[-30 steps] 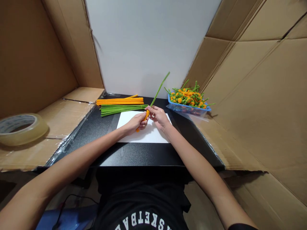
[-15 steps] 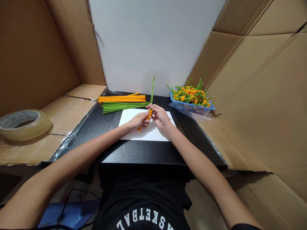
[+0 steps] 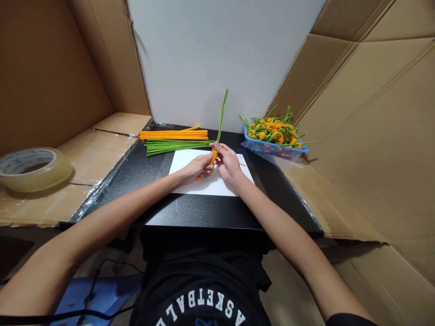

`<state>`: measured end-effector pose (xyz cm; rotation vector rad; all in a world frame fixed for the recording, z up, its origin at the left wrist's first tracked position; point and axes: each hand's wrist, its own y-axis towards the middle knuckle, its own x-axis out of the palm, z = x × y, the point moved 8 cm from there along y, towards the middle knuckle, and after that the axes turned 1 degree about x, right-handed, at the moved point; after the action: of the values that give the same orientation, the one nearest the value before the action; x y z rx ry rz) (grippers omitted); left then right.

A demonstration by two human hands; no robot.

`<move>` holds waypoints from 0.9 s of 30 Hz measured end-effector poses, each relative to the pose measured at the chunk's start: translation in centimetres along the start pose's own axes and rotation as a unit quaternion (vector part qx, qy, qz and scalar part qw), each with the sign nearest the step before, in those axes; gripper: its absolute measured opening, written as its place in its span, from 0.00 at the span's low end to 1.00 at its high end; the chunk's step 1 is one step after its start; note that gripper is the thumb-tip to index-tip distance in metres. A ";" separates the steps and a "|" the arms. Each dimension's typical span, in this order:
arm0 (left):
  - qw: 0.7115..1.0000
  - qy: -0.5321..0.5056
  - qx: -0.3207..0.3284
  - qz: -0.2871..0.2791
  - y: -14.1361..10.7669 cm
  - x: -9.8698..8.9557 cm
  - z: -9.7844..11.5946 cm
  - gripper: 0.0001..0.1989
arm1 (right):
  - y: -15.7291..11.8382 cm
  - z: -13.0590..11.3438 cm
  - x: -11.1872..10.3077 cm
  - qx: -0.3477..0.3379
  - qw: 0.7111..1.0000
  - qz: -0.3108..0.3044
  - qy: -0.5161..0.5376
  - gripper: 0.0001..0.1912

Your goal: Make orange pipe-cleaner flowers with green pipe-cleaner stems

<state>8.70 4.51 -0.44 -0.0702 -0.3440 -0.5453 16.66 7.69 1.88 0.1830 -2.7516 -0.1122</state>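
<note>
Over the white sheet (image 3: 190,186), my left hand (image 3: 200,166) is wrapped round a coiled orange pipe-cleaner piece (image 3: 213,156), whose lower tip shows below the fingers. My right hand (image 3: 227,162) is closed at the top of that piece, its thumb and fingertips pinching the base of a green stem (image 3: 222,114). The stem rises upright and leans slightly right. Parts of the orange piece are hidden by my fingers.
Orange pipe cleaners (image 3: 173,135) and green ones (image 3: 170,146) lie behind the sheet. A blue basket (image 3: 272,147) of orange and green pieces stands at the right. Clear tape (image 3: 63,171) rests on cardboard at the left. A thin stick (image 3: 242,164) lies on the sheet.
The green stem stands higher in view and leans further right. Both hands keep their hold, and the whole view has shifted slightly.
</note>
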 end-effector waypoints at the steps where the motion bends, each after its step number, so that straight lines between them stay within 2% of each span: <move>1: 1.000 -0.001 0.000 0.001 0.0 0.0 0.0 0.23 | 0.0 0.2 0.0 -0.001 1.000 0.000 0.007 0.18; 11: 1.000 -0.009 -0.003 0.010 0.0 -0.1 0.2 0.21 | 0.1 1.0 0.5 0.019 0.999 -0.013 0.041 0.16; 17: 1.000 -0.014 -0.008 0.013 0.0 -0.2 0.2 0.21 | 0.7 0.3 -0.8 0.011 0.998 0.014 0.063 0.14; 23: 0.999 -0.035 0.014 0.016 0.1 -0.5 0.5 0.19 | 0.5 1.5 0.2 0.054 0.996 -0.024 0.064 0.17; 27: 0.999 -0.043 0.022 0.005 0.2 -0.3 0.8 0.20 | 0.7 1.0 -0.4 0.043 0.997 0.000 0.062 0.17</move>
<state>8.36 4.94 0.20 -0.0530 -0.4394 -0.5251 16.53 8.45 0.89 0.2066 -2.6344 0.0184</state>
